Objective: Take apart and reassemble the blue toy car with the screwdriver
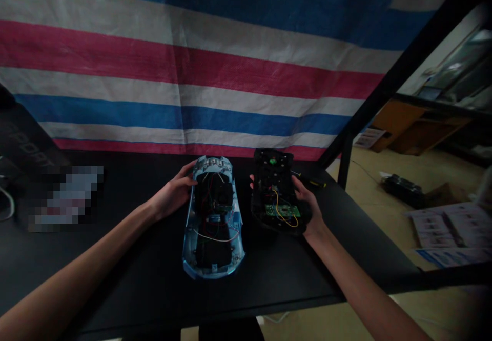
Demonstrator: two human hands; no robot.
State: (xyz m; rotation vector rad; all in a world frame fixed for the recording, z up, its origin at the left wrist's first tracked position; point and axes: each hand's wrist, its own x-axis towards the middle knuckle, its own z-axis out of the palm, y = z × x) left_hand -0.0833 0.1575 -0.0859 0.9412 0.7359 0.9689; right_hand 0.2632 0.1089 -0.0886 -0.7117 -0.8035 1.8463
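Note:
A light blue toy car body shell (238,231) shows its open inside, with wires and dark parts in it. My left hand (175,192) grips the shell's left edge near its far end, thumb over the rim. To the right, my right hand (309,205) holds a black toy car chassis (265,172) from beneath and along its right side. A green circuit board (282,211) and a yellow wire sit on the chassis's near half. Shell and chassis are side by side with a gap between them. Behind my right hand lies a screwdriver (317,182) with a yellow-and-black handle.
Both hands are over a black table (154,289) against a striped tarp (238,74). A dark box (26,136) stands at the left, near a blurred-out item (69,197). A black frame post (384,79) rises at right. Boxes (442,228) and another car (402,187) lie on the floor.

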